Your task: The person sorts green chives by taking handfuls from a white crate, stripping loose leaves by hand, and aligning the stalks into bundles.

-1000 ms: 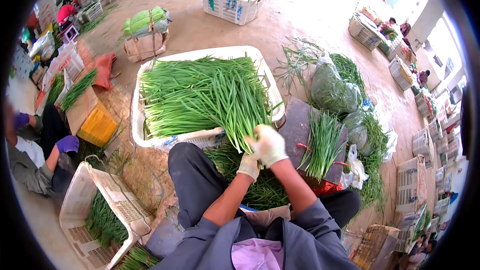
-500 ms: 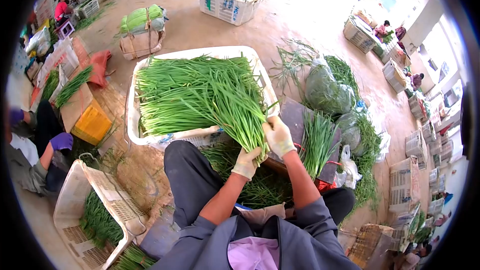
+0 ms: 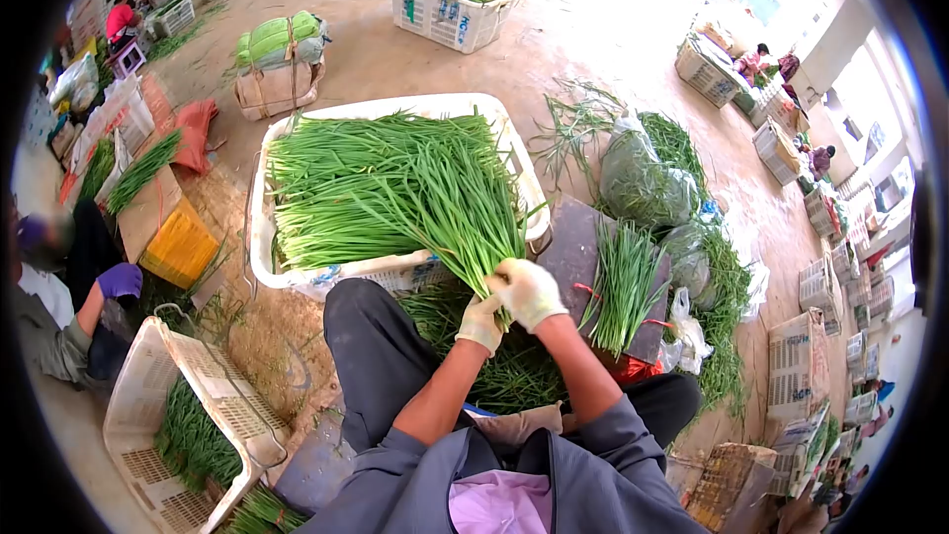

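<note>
My left hand (image 3: 480,324), in a pale work glove, is closed around the cut ends of a bunch of chives (image 3: 473,242). Just above and to the right, my gloved right hand (image 3: 528,294) has its fingers bent against the same stems; its exact grip is partly hidden. The bunch's leafy tops fan over more chives (image 3: 346,183) laid in a white plastic crate (image 3: 261,247). To the right, a smaller bunch (image 3: 629,287) with a red tie near its base rests on a dark board (image 3: 565,255). Loose green leaves (image 3: 524,376) lie below my hands.
Left of me, a white crate (image 3: 213,376) lies tilted with greens inside. A co-worker's purple-gloved hand (image 3: 121,281) is near a yellow box (image 3: 180,242). Plastic bags (image 3: 643,178) and leaf trimmings line the right. Another filled crate (image 3: 450,20) stands ahead.
My right hand has moved left and down along the stems, closer to my left hand. My left hand has shifted slightly left, and the bunch stays over the crate.
</note>
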Demonstrator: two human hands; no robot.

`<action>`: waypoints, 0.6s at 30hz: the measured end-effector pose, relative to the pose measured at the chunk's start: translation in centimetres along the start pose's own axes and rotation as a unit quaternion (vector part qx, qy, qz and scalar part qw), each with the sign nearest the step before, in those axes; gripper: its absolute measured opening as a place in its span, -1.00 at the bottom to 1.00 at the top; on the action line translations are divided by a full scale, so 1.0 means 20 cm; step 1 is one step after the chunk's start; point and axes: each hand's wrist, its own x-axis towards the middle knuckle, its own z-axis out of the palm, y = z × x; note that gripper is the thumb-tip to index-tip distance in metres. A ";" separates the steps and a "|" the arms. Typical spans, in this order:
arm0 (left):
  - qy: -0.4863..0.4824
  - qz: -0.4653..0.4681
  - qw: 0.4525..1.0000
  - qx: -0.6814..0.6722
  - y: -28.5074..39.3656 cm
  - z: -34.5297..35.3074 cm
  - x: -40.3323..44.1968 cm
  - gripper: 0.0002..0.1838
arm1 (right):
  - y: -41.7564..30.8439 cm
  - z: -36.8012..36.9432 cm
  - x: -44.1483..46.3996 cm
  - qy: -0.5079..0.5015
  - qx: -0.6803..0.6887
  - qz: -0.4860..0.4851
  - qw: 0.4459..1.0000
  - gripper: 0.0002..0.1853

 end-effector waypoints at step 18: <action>-0.073 -0.030 0.994 -0.073 0.02 0.01 0.00 -0.56 | 0.15 -0.02 -0.06 0.004 0.021 0.061 0.998 -0.71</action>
